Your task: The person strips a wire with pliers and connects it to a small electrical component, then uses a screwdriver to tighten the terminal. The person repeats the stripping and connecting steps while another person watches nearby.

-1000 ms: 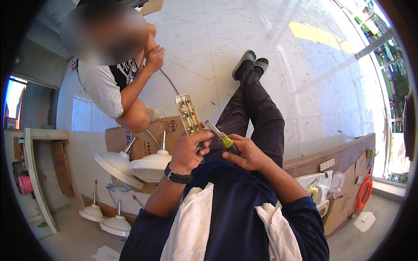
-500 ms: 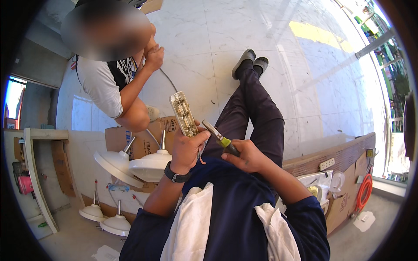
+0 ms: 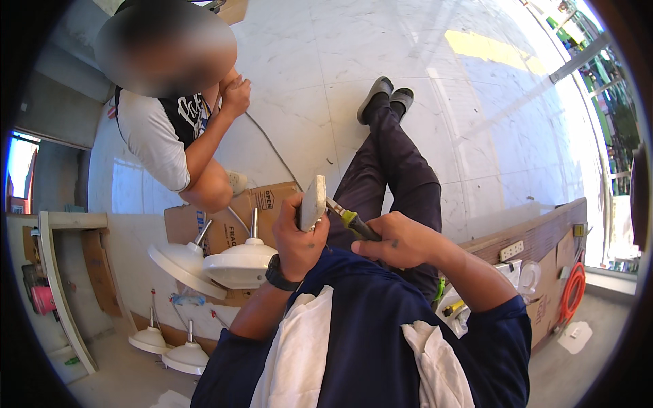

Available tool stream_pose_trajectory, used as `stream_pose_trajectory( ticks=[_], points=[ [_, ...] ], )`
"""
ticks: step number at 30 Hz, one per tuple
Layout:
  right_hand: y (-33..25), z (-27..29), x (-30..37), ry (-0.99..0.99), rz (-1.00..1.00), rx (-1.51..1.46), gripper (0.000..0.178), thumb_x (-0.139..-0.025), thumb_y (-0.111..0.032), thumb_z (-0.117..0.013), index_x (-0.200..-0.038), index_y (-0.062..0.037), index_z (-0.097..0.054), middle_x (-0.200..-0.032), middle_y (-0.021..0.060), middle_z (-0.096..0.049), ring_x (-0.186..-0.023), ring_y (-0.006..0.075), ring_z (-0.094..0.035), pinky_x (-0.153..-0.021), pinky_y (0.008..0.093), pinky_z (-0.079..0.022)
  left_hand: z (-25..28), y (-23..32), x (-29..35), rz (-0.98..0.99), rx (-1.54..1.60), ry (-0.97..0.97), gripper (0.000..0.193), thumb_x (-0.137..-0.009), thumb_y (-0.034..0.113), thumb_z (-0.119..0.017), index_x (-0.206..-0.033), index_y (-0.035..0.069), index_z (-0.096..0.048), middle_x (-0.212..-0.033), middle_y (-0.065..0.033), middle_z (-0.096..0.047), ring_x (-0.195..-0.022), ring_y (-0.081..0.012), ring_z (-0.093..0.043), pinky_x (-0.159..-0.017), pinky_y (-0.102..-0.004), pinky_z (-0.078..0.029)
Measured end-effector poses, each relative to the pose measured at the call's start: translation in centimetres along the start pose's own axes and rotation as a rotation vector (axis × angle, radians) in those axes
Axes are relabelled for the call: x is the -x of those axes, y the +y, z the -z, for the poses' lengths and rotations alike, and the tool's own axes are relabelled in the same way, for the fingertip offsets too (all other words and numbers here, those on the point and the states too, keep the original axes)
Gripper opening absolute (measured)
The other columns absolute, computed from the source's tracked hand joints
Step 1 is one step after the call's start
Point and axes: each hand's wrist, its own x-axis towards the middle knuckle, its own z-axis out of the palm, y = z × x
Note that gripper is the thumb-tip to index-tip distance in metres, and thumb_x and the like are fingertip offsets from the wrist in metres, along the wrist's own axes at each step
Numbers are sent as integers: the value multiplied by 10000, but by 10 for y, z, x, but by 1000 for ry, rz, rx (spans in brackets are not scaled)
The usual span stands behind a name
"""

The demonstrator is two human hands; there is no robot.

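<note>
My left hand (image 3: pixel 296 239) is closed around a white power strip (image 3: pixel 313 201), which stands tilted with its open side turned toward my right hand. Its inside is mostly hidden now. A grey cable (image 3: pixel 273 146) runs over the floor from near the strip toward another person's hands; its end there is hidden. In my right hand (image 3: pixel 398 242) is a pair of pliers (image 3: pixel 355 222) with green and black handles. The jaws reach the strip's side, partly hidden behind it, and I cannot tell whether they grip anything.
A person (image 3: pixel 155 136) squats at the far left. White dome-shaped lamps (image 3: pixel 239 264) with metal stems stand at my left by flattened cardboard (image 3: pixel 271 198). On my right are a wooden board (image 3: pixel 544 224), a socket strip (image 3: pixel 511 251) and a coiled orange hose (image 3: pixel 575 292).
The power strip has turned from showing its brass contacts to standing on edge, and come nearer me. The pliers have moved from beside it to against its side.
</note>
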Motion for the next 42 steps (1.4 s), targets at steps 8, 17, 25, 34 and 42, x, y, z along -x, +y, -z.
stream_pose_trajectory(
  ticks=[8, 17, 25, 34, 42],
  points=[
    [21, -16, -9, 139, 74, 15, 369, -956, -255, -762, -800, 69, -676, -641, 231, -640, -580, 377, -659, -619, 450, -514, 0, -7, 1, -64, -68, -3, 254, -902, -15, -764, -1114, 33, -632, -942, -60, -719, -790, -120, -689, -743, -296, -571],
    [40, -24, -25, 84, 74, -216, 299, -936, -209, -762, -863, 70, -685, -672, 225, -641, -606, 298, -646, -636, 438, -506, -2, -12, -6, 2, -72, -4, 255, -901, -26, -770, -1110, 28, -634, -944, -41, -714, -799, -98, -682, -743, -282, -565],
    [48, -30, -24, 177, 176, -7, 275, -958, -205, -742, -890, 56, -691, -674, 226, -627, -644, 401, -636, -666, 443, -516, -1, 6, -7, 166, 101, -43, 282, -902, -33, -752, -1147, 27, -623, -943, -22, -699, -818, -84, -665, -757, -255, -550],
    [60, -39, -25, 190, 312, -245, 315, -956, -229, -755, -849, 44, -639, -774, 217, -648, -716, 402, -641, -675, 472, -494, 0, 15, -17, 319, 258, -35, 220, -888, 23, -778, -1064, 22, -646, -867, -13, -712, -745, -81, -655, -689, -255, -536],
    [65, -40, -23, 250, 359, -57, 294, -974, -208, -736, -874, 51, -640, -791, 201, -622, -748, 413, -643, -708, 486, -499, 1, 7, -13, 511, 393, -95, 253, -867, 38, -800, -1073, 6, -657, -900, -45, -745, -787, -99, -690, -725, -268, -550]
  ],
)
